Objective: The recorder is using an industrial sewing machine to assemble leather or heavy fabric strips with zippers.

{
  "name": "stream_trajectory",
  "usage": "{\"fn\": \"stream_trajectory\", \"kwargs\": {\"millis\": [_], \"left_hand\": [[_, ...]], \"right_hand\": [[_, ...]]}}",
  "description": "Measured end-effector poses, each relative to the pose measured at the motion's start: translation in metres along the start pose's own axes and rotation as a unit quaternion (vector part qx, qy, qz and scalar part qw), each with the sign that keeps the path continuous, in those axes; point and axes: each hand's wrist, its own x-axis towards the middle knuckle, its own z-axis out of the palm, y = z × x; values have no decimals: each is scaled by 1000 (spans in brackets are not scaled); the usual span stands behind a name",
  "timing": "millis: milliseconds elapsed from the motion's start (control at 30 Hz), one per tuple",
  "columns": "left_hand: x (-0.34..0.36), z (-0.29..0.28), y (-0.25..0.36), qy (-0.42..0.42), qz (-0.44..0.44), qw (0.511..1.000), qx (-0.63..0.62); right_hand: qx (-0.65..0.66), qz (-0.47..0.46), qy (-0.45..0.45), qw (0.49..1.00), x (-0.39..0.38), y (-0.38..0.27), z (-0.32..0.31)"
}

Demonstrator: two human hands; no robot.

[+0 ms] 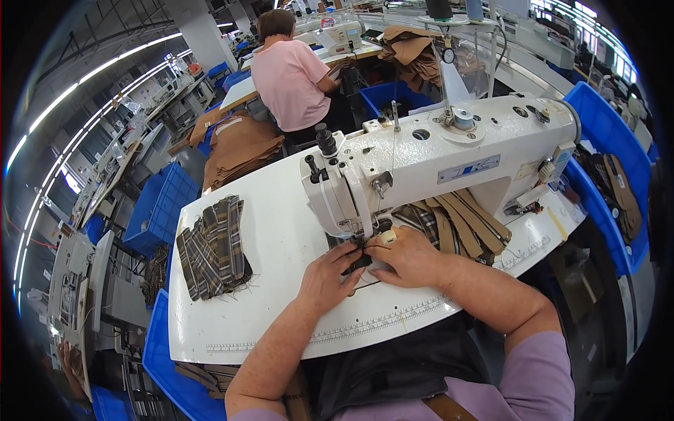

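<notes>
A white sewing machine (463,165) stands on a white table (274,295). My left hand (328,277) has its fingers bent onto a small dark fabric piece (359,261) at the needle area, just left of the needle. My right hand (407,261) grips the same piece from the right, fingers curled, with something pale yellowish round one finger. The piece is mostly hidden by my fingers. Plaid cloth pieces (210,249) lie stacked on the table's left, and a fanned pile of tan and plaid pieces (463,224) lies under the machine's arm.
A person in a pink top (291,84) works at another table ahead, beside piles of brown pieces (239,154). Blue crates stand at the right (635,249), lower left (158,330) and farther left (158,203). A thread stand (446,45) rises behind the machine.
</notes>
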Motion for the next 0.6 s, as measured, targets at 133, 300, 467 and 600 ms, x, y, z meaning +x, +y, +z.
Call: {"fn": "stream_trajectory", "kwargs": {"millis": [133,300,467,600], "left_hand": [[1,0,-3,-2,-8,1000,-4],[4,0,-4,-17,-3,1000,25],[6,0,-2,-36,-10,998,54],[5,2,-3,-28,2,994,110]], "right_hand": [[6,-7,14,1000,1,0,0],[8,-4,-1,1000,-1,2,2],[13,-5,0,1000,-1,4,4],[15,-6,-6,1000,-2,6,4]]}}
